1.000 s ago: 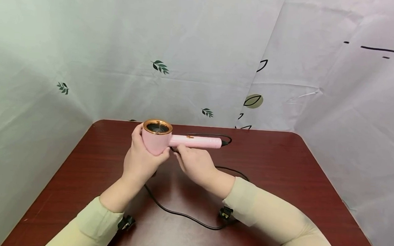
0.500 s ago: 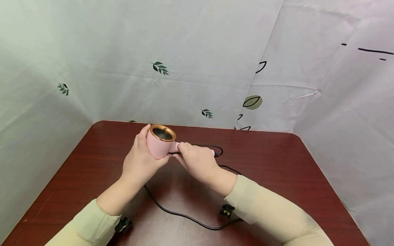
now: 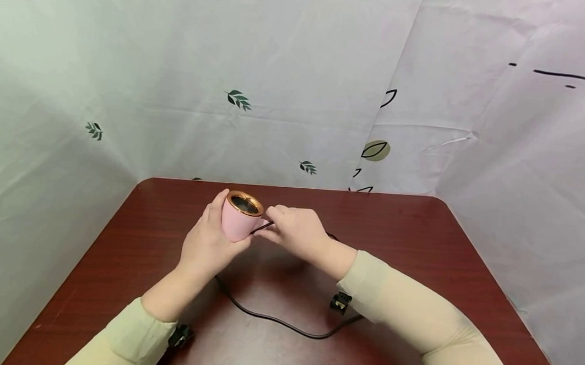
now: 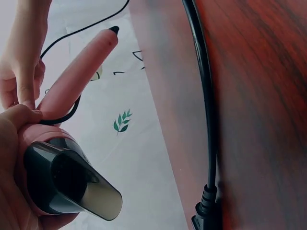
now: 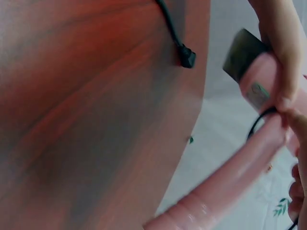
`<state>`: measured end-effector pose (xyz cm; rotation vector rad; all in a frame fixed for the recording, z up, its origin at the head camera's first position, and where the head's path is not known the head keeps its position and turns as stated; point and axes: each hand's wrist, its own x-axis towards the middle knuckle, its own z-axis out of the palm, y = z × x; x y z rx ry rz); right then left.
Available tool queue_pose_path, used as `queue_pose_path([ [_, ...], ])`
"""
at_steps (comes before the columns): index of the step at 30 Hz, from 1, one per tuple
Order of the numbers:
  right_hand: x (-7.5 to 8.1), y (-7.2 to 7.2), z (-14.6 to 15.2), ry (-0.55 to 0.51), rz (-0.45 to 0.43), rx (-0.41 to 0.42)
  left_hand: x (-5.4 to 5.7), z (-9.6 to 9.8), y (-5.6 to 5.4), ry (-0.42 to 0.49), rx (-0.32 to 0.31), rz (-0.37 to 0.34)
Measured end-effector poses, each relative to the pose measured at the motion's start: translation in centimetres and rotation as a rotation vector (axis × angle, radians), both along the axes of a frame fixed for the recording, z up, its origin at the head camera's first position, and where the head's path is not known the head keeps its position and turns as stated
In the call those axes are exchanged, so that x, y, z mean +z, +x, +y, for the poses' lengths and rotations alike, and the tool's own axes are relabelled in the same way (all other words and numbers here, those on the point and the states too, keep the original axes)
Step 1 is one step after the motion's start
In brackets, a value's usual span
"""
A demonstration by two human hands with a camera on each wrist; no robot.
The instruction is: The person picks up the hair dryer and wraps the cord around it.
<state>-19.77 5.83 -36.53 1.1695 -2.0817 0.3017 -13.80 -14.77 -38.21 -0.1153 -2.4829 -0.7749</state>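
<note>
A pink hair dryer point(image 3: 236, 226) with a gold-rimmed round end is held above the table. My left hand point(image 3: 206, 247) grips it around its head. A black, clear-tipped nozzle point(image 4: 67, 179) points down from the head in the left wrist view. My right hand point(image 3: 300, 233) pinches the black power cord point(image 4: 67, 118) by the neck, close to my left thumb. There the cord bends round the pink handle point(image 4: 79, 72), which my right hand mostly hides in the head view.
A long stretch of the cord point(image 3: 285, 324) curves over the dark red table point(image 3: 408, 254) in front. Its black plug point(image 5: 187, 56) shows near the table in the right wrist view. White printed cloth point(image 3: 297, 83) hangs behind and at both sides.
The dryer has moved slightly right and toward me, its handle turning behind my right hand. My right hand has gone from below the handle to in front of it, carrying the cord.
</note>
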Motion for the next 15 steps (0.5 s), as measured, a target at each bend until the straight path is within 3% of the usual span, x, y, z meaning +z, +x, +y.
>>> queue_pose_path([
  [5,1.0,-0.8,1.0,0.087,-0.133,0.016,0.0,-0.1,0.1,0.012,-0.006,-0.022],
  [11,2.7,-2.0,2.8,0.186,-0.323,-0.082,-0.1,-0.7,0.0,0.036,0.016,-0.073],
  [15,3.3,-2.5,3.5,0.170,-0.309,-0.095,-0.1,-0.9,0.1,0.019,-0.006,-0.105],
])
